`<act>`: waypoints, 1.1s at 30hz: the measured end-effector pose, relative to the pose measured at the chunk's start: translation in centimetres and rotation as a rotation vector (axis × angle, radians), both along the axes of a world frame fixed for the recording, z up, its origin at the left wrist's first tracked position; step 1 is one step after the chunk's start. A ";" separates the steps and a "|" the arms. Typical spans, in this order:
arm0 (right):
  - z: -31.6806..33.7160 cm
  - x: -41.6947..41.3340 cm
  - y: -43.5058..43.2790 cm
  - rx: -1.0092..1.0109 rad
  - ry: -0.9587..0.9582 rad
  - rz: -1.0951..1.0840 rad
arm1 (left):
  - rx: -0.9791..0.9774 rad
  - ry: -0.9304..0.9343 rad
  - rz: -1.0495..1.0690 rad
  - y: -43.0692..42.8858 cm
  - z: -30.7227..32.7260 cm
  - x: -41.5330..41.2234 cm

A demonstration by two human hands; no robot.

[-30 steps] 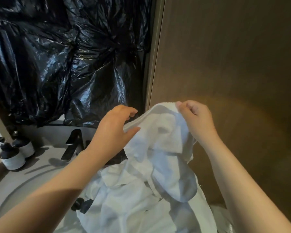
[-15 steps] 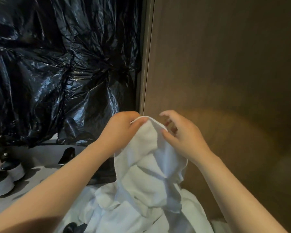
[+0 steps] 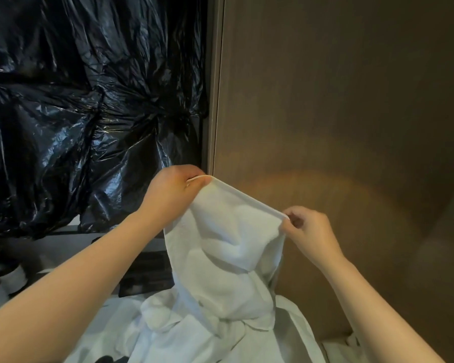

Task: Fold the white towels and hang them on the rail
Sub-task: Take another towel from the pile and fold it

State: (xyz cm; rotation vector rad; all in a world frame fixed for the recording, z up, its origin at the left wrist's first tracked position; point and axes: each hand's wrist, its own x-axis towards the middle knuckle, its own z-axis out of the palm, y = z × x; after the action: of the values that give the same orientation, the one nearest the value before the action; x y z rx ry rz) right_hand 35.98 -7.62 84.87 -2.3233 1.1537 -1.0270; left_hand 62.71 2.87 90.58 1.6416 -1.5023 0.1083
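both hands pinch the white towel [image 3: 220, 244] by its hem, left hand [image 3: 173, 189] higher than right hand [image 3: 312, 231].

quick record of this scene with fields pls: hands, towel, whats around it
left hand: pinches the white towel at the left end of its top edge
right hand: pinches the right end of that edge
towel state: held up, top edge stretched between the hands, the rest hanging crumpled
below: heap of white cloth
behind, left: black plastic sheeting
behind, right: brown wall panel
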 end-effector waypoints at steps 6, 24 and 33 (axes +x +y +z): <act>6.5 0.7 -0.2 -0.162 -0.306 -0.039 | -0.093 0.004 0.099 -1.0 2.4 0.4; 25.2 -1.8 -3.2 -0.671 0.242 -0.254 | -0.404 -0.203 0.281 -3.2 17.1 1.3; 23.6 0.4 -3.9 -0.341 -0.450 -0.084 | -0.450 -0.183 0.250 -3.9 16.8 0.2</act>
State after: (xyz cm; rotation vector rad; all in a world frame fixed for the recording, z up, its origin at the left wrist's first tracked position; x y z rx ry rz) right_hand 36.33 -11.51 108.45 -2.1184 0.9576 -1.7838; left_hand 62.95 -1.02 107.41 1.4669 -1.2779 0.6994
